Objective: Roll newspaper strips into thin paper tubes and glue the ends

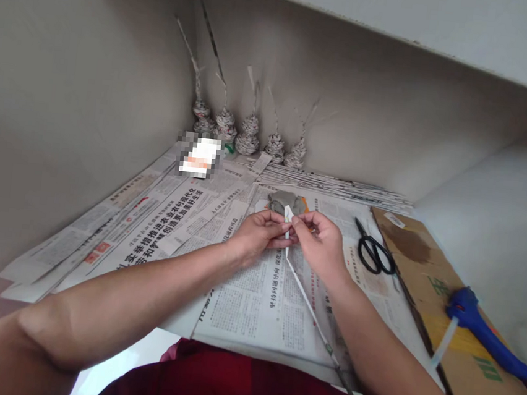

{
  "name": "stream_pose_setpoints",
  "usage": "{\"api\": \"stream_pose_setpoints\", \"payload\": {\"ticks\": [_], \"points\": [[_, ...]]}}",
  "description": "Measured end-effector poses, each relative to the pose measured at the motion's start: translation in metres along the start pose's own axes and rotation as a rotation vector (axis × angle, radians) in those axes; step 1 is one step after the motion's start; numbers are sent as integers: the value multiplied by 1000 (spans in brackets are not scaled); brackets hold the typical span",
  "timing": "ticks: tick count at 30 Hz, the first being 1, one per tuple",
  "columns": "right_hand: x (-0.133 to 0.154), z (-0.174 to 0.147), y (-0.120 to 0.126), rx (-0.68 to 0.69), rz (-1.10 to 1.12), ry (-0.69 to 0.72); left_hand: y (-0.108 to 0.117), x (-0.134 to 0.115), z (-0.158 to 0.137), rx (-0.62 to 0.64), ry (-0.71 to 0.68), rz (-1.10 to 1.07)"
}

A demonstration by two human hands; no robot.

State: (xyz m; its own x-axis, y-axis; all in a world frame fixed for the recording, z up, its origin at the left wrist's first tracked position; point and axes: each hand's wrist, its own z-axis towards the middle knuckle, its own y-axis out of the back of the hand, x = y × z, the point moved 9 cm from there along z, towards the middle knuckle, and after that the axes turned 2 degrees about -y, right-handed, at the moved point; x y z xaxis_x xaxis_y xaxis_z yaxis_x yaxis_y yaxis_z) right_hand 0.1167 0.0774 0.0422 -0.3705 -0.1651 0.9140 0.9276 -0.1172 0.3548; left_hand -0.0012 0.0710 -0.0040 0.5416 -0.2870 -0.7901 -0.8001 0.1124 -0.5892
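Observation:
Both hands meet over the newspaper-covered table, pinching the upper end of a thin rolled newspaper strip [304, 288]. My left hand [260, 231] is closed on it from the left. From the right, my right hand [318, 237] grips it between thumb and fingers. A flat, pale paper tip sticks up above the fingertips, and the rest of the strip slants down toward my lap at the right. Just behind the fingers lies a lump of grey clay-like material [284, 201], partly hidden by the hands.
Several woven paper gourd shapes [249, 135] stand along the back wall, beside a pile of paper rolls [330, 184]. Black scissors [372, 254] lie at the right. A blue glue gun [488, 334] rests on cardboard [474, 379]. A blurred white object [202, 156] sits back left.

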Motion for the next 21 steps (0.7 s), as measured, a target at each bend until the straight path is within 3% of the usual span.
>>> {"api": "stream_pose_setpoints", "payload": {"ticks": [3, 6, 8, 10, 12, 16, 19, 21], "points": [[12, -4, 2, 43, 16, -4, 0, 1, 0, -5, 35, 0], [43, -20, 17, 58, -119, 108, 2, -1, 1, -11, 41, -7], [58, -34, 41, 11, -280, 182, 2, -1, 2, -8, 50, -4], [58, -46, 80, -87, -459, 228, 3, -1, 2, -24, 59, -5], [40, -57, 139, -249, -625, 181, 4, -2, 1, -36, 62, -4], [-21, -84, 258, -467, -1094, -105, 4, -2, 0, -28, 64, 0], [-65, -104, 306, -369, -1308, -397, 2, 0, 0, -15, 79, 7], [-79, -114, 317, -334, -1335, -448, 2, 1, -2, -11, 91, 15]]}}
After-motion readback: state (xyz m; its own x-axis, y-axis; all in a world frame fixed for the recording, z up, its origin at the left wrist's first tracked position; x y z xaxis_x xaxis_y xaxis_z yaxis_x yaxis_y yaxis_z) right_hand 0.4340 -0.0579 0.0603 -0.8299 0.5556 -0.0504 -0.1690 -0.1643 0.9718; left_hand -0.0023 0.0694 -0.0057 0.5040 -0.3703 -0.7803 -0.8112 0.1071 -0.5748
